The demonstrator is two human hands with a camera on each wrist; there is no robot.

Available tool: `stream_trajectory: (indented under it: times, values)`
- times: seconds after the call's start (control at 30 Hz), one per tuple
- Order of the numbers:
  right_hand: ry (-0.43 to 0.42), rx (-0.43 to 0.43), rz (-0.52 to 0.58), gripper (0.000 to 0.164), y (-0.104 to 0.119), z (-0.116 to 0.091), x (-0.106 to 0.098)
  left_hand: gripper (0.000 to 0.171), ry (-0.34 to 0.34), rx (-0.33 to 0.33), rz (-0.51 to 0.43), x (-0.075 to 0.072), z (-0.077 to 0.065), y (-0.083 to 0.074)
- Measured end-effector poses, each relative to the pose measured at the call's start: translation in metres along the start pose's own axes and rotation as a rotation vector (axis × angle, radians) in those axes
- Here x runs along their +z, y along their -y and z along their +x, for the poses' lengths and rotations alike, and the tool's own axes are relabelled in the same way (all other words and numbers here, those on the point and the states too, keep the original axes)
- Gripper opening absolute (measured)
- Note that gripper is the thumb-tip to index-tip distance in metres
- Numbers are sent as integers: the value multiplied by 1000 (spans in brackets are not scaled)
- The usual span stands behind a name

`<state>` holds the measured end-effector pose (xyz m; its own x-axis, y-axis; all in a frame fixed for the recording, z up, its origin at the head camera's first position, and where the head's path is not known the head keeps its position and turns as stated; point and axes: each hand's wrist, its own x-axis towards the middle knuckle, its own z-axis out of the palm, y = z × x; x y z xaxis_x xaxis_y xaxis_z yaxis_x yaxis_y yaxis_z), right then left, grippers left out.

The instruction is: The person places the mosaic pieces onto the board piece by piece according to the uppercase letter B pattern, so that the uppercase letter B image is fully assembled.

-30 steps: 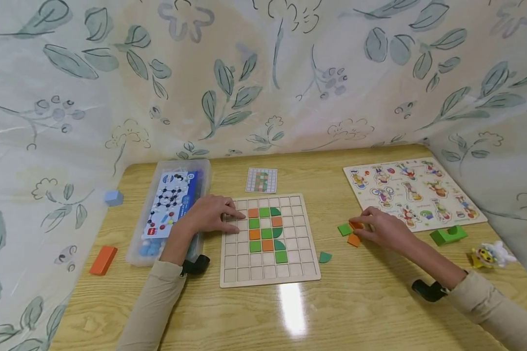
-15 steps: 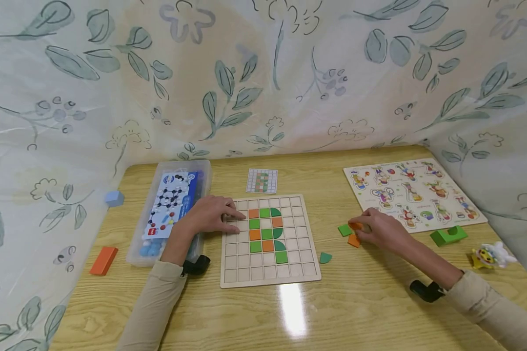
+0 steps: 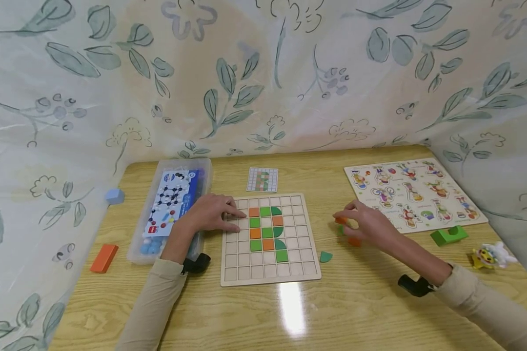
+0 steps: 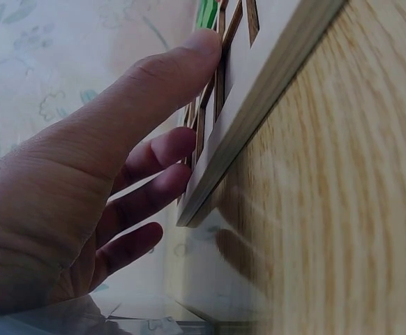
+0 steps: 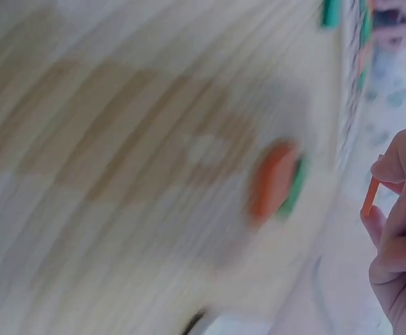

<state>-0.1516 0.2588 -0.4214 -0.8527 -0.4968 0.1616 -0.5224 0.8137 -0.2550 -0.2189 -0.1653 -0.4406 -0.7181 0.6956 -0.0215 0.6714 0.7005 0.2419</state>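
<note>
In the head view my left hand (image 3: 209,213) rests its fingertips on the left edge of a wooden grid board (image 3: 241,261), fingers relaxed. Orange and green squares and dark green quarter-circles fill several cells of the board. My right hand (image 3: 371,223) pinches an orange square tile (image 5: 370,197) between thumb and fingers, lifted above the table to the board's right. Below that hand lie another orange tile (image 5: 274,180) and a green tile (image 5: 295,185), partly hidden in the head view. A loose dark green quarter-circle tile (image 3: 326,256) lies just right of the board.
Behind the board lies a small pattern card (image 3: 262,180). A clear plastic box (image 3: 136,251) with a molecule picture stands at left, near orange (image 3: 104,258) and blue (image 3: 114,196) blocks. At right are a picture puzzle board (image 3: 395,183), a green block (image 3: 449,236) and a small toy (image 3: 487,256).
My right hand has picked the orange tile up from the loose pile and moved it left toward the board. The left hand has stayed in place.
</note>
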Motion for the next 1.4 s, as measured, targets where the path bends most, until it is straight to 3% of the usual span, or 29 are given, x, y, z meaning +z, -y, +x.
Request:
stream_trajectory:
  times: [0.17,0.37,0.57,0.83,1.1,1.27,1.4]
  values:
    - [-25,-142,64,28,42,12,6,41,-2,-2,15,0,0,1]
    - [52,-339,117,27,95,29,20,41,-4,3,25,1,1,1]
    - [124,-436,170,27,127,45,40,40,-11,9,31,0,1,0]
    - [175,-455,173,25,140,54,62,41,4,-10,19,0,1,0]
    - [181,-465,120,16,142,54,70,41,7,-26,8,2,0,-1]
    - [142,-498,60,12,142,52,71,41,8,-22,1,1,0,-1]
    - [61,-533,15,9,143,51,71,41,8,-24,7,-1,0,-1]
